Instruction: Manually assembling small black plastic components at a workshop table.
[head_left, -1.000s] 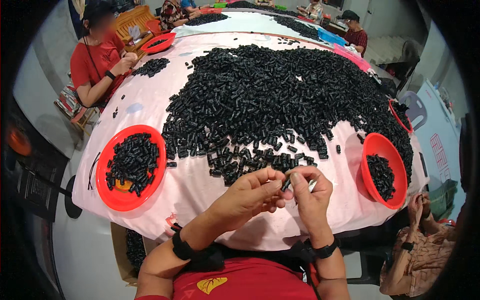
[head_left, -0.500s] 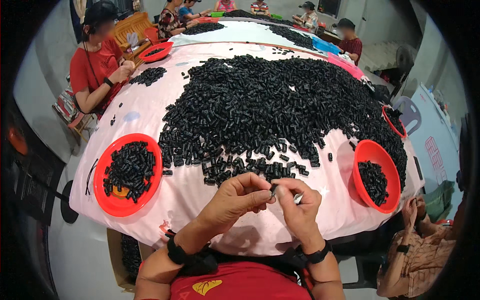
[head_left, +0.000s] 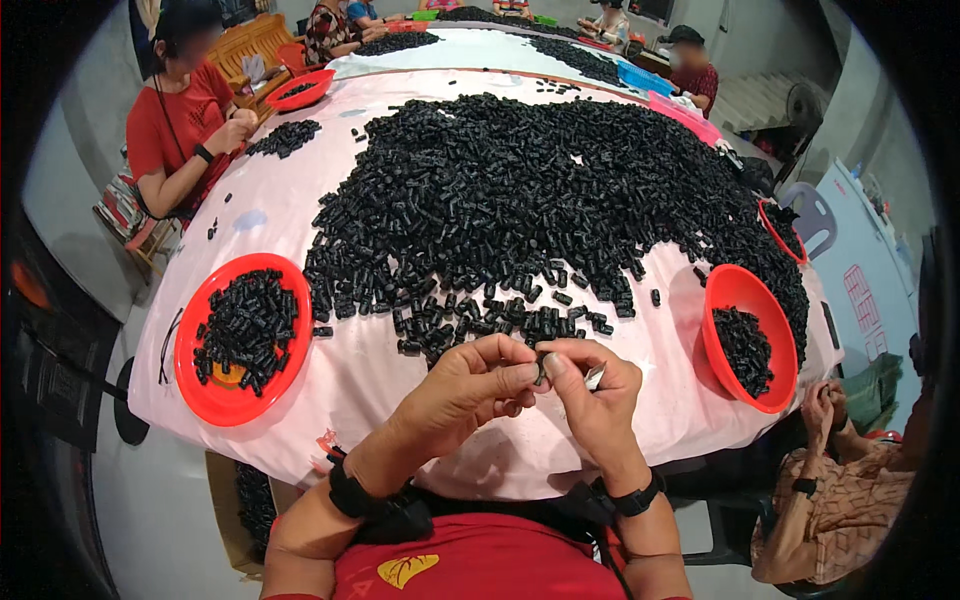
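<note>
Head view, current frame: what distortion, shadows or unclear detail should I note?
Head view: black corners, and the edges of the pink tablecloth bow; head view: soft shadows fall on it below the left hand and right hand; head view: the small dark piece between their fingertips lacks clear detail; head view: individual pieces merge toward the back of the black pile.

The pile [head_left: 540, 190] is black. The cloth [head_left: 360, 390] under it is pale pink. Left of the pile is a red plate [head_left: 230, 408]; by its right end, a red bowl [head_left: 745, 286]. In front, the held bit [head_left: 541, 371] looks dark.
</note>
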